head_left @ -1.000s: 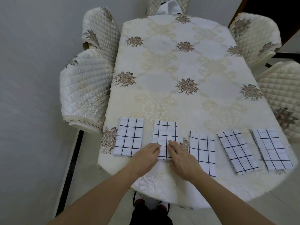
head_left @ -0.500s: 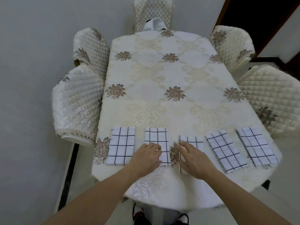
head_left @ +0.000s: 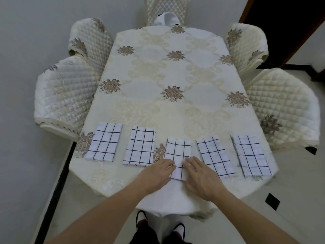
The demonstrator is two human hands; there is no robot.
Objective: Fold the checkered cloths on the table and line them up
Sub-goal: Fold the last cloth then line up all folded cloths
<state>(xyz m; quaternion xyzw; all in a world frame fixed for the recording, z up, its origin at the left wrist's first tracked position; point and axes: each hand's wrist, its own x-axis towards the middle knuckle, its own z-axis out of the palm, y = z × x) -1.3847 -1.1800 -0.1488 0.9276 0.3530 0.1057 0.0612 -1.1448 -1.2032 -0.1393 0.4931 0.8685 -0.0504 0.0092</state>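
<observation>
I read left grip and right grip, both flat with fingers straight, pressing either side of the middle cloth, its long axis square to the bench's near edge.

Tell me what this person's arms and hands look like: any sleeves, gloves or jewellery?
The left hand and right hand are ungloved, with no ring, watch or bracelet visible. Both forearms are bare, with no sleeves in view.
</observation>
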